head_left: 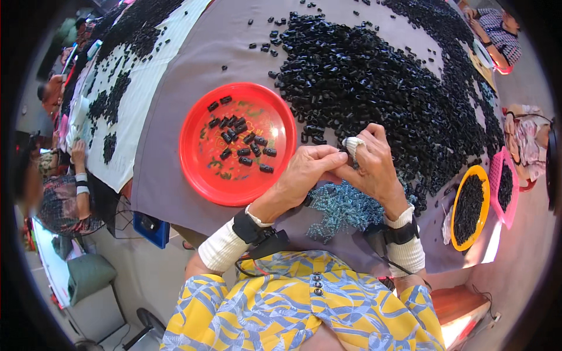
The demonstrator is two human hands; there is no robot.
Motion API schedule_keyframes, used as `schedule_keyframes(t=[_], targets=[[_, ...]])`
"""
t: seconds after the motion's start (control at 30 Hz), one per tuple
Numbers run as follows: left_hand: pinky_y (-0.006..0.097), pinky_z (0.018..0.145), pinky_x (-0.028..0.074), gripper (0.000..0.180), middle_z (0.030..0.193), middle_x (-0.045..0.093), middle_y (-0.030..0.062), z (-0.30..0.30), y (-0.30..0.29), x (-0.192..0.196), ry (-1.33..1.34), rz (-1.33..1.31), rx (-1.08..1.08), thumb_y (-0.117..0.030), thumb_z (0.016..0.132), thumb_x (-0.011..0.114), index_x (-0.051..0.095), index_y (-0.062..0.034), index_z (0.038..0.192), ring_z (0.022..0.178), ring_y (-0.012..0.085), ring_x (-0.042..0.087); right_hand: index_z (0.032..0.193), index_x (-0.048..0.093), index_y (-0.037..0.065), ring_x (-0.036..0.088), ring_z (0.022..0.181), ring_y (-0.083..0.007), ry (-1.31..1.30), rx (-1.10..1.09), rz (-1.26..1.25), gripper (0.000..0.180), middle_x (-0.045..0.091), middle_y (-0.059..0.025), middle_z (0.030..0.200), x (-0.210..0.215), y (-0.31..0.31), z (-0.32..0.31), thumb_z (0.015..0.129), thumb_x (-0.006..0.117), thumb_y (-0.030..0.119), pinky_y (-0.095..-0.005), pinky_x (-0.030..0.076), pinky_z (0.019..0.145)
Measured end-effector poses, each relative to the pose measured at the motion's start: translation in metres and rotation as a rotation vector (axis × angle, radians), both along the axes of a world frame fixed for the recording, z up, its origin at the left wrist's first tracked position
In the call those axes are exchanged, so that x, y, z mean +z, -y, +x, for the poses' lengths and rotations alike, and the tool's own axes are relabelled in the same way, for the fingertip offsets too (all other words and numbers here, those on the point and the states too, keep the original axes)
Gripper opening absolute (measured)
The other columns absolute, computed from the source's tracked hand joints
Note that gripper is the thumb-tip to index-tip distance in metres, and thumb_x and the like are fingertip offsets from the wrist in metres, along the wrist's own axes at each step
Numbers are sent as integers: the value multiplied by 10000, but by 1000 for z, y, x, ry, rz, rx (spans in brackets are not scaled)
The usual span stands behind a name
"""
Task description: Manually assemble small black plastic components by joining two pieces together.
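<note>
At the frame's centre, the left hand (307, 169) and right hand (372, 167) meet, fingertips bunched; any grip is hidden and cannot be judged. The right wrist partly covers small translucent blue coils (339, 209) just below. Glossy black plastic pieces (351, 76) blur together upper right; others dot a round red plastic tray (196, 169), centre left.

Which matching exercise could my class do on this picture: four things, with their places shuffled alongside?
1. Red tray
2. Blue pieces
3. Yellow tray
4. Black heap

A. Beside the pink basket
B. Just below the right hand
C. Left of the left hand, holding black parts
D. Spread above both hands

Pairs: 1-C; 2-B; 3-A; 4-D
</note>
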State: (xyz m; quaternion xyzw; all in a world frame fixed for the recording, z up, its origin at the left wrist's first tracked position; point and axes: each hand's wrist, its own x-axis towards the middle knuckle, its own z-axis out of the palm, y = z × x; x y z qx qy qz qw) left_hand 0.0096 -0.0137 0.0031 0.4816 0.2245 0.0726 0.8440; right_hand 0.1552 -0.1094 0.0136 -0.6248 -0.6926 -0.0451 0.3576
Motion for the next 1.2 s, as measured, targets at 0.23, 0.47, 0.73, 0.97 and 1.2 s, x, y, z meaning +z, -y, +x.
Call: schedule_keyframes(t=[0.23, 0.47, 0.73, 0.97, 1.2], targets=[[293, 693, 552, 276, 879, 652, 87, -18, -17, -1, 21, -50, 397, -221, 969, 513, 598, 24, 1064, 768, 156, 646, 809, 590, 10, 520, 696, -280, -16, -67, -53, 335, 538, -104, 680, 1, -5, 3, 767, 717, 317, -408, 387, 781], [310, 635, 543, 314, 778, 626, 55, -67, -55, -13, 93, -118, 735, -330, 974, 496, 590, -32, 983, 686, 151, 617, 789, 604, 12, 518, 704, -276, 40, -131, -136, 254, 553, -108, 694, -8, -2, 13, 787, 695, 249, -389, 387, 758], [318, 594, 509, 413, 684, 597, 55, -88, -64, -14, 54, -189, 808, -439, 953, 495, 590, -43, 887, 622, 168, 587, 780, 615, 18, 515, 768, -273, 100, -96, -173, 176, 551, -96, 740, -20, -12, 7, 727, 718, 150, -385, 404, 779], [301, 607, 516, 316, 720, 603, 50, -67, -54, -9, 27, -123, 606, -335, 977, 490, 588, -42, 913, 638, 158, 594, 767, 638, 64, 505, 883, -254, 284, -105, -230, 148, 556, -72, 802, -34, -34, -9, 687, 721, 158, -399, 391, 814], [272, 628, 522, 179, 762, 607, 38, -46, -44, -1, 31, -110, 483, -214, 957, 540, 594, -45, 929, 649, 126, 593, 749, 635, 71, 503, 907, -248, 367, -88, -252, 122, 566, -70, 813, -44, -46, -15, 690, 687, 165, -400, 377, 853]])
